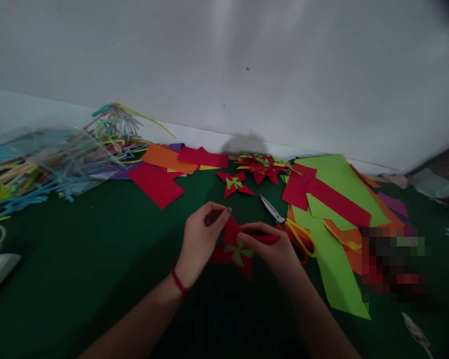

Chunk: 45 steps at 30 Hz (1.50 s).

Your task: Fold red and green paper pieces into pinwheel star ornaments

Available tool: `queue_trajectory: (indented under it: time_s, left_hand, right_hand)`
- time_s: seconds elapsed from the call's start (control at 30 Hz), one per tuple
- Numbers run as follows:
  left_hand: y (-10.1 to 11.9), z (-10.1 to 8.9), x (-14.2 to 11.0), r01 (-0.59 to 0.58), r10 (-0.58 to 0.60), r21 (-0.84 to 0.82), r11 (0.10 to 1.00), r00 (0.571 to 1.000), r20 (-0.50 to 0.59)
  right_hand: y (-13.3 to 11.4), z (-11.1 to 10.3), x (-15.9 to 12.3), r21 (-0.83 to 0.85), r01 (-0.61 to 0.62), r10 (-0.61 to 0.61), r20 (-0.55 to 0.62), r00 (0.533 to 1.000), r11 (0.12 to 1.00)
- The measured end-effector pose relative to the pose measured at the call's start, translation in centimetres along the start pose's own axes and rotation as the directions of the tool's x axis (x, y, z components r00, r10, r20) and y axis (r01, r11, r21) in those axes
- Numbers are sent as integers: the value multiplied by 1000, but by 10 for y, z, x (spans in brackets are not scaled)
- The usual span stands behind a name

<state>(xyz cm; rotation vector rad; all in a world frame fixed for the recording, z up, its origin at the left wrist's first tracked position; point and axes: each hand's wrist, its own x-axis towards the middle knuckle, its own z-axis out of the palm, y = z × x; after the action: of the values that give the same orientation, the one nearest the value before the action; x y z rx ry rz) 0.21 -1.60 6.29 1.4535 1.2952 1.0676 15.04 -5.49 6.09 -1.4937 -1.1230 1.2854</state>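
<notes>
Between my two hands is a red paper star (pixel 244 266) with a green cross-shaped piece at its middle. My left hand (pixel 200 234) pinches the top tip of its upper red point, thumb and fingers together. Lower on the same point, my right hand (pixel 271 244) is closed on the red paper's edge, with its fingers partly hidden. Just beyond my right hand lie scissors (pixel 279 212) with yellow handles, blades pointing away to the left. A finished-looking smaller red and green star (pixel 224 191) rests on the table ahead, beside a pile of similar stars (pixel 262 176).
Green and red paper sheets (pixel 344 284) spread over the right side of the green table (pixel 97 289). Orange and red sheets (pixel 159 187) lie at back left, near a clear bag of coloured pipe cleaners (pixel 52 159). A white object (pixel 0 271) sits at far left; a wall (pixel 172 60) stands behind.
</notes>
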Motion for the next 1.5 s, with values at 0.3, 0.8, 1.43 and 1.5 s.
queue_trajectory:
  time_s: [0.3,0.8,1.43,1.5]
  left_hand:
    - [6,2,-9,84,-70,-102,991,989,134]
    - [4,-5,-4,150,-86,-234,961,961,264]
    - [-6,-8,4,3,-2,-8,1000,990,143]
    - [-3,-5,5,-37,33,30,999,991,132]
  right_hand:
    - [7,2,-2,62,24,-16,-120,993,998]
    - [-5,3,-8,28,2,3,-172,985,1000]
    - [-13,-31,2,-168,113,-105,56,993,979]
    - [-22,-39,6,-338,179,-228,-109,968,924]
